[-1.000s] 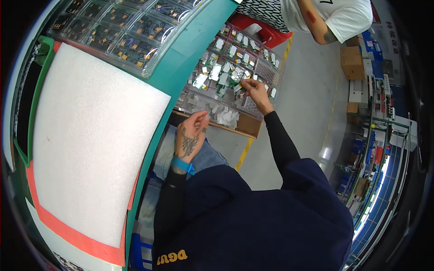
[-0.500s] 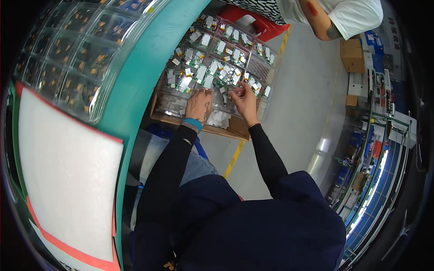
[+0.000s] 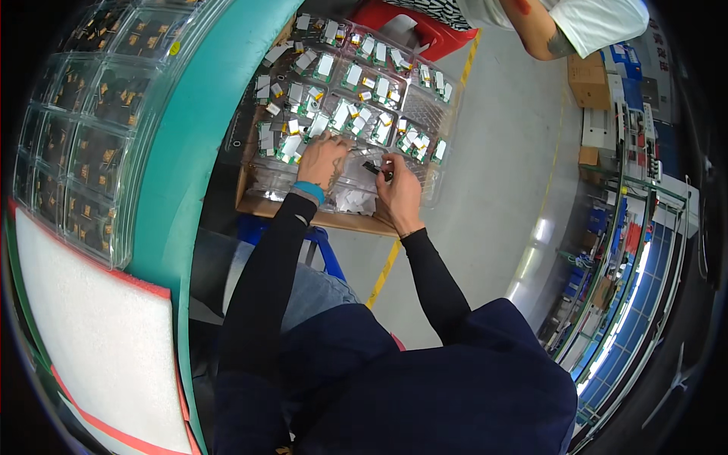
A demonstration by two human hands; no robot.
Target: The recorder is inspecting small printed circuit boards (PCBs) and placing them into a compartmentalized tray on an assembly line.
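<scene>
Clear plastic forms the compartmented tray [image 3: 428, 112], with a brown box [image 3: 345, 221] showing along its near edge. Your right hand [image 3: 401, 193] is at that edge, toward the near right corner; its fingers [image 3: 393, 159] are drawn nearly together, pinching a small dark part [image 3: 373, 167] above the near row. Your left hand [image 3: 321, 163], with a blue band [image 3: 309, 191] at the wrist, is palm down farther left, its fingers bent just beside the boards [image 3: 353, 74]; whether they grip anything cannot be told, the fingertips being hidden. Boards bearing pale blocks occupy compartments from the tray's far edge to your left hand. White scraps [image 3: 354, 202] lie between your hands, at the near edge. Left of the tray, the teal surface [image 3: 178, 144] carries a parts tray [image 3: 121, 201] and white foam [image 3: 91, 326]. A red seat [image 3: 436, 42] stands beyond the tray's far edge.
</scene>
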